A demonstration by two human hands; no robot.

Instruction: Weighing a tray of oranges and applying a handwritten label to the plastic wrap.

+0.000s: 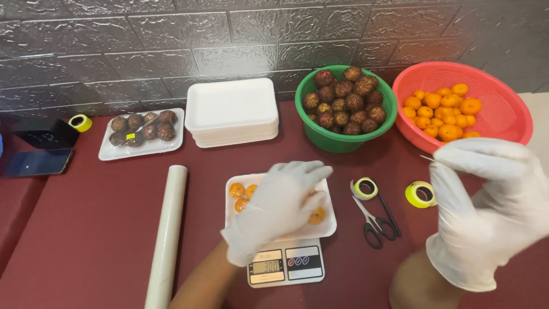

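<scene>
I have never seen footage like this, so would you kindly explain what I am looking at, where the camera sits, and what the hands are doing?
There is no machine here: the one picture comes from a camera worn on a person's head, looking down at their own two hands in white gloves over a dark red table.

The left hand rests over a white foam tray of small oranges, which sits on a digital kitchen scale. The right hand is raised beside it, fingertips pinched together; what they pinch is too small to tell.

Around them lie a roll of clear film, scissors, two rolls of yellow tape, a stack of empty foam trays, a wrapped tray of dark brown fruit, a green basket of the same fruit, and a red basket of oranges.
</scene>
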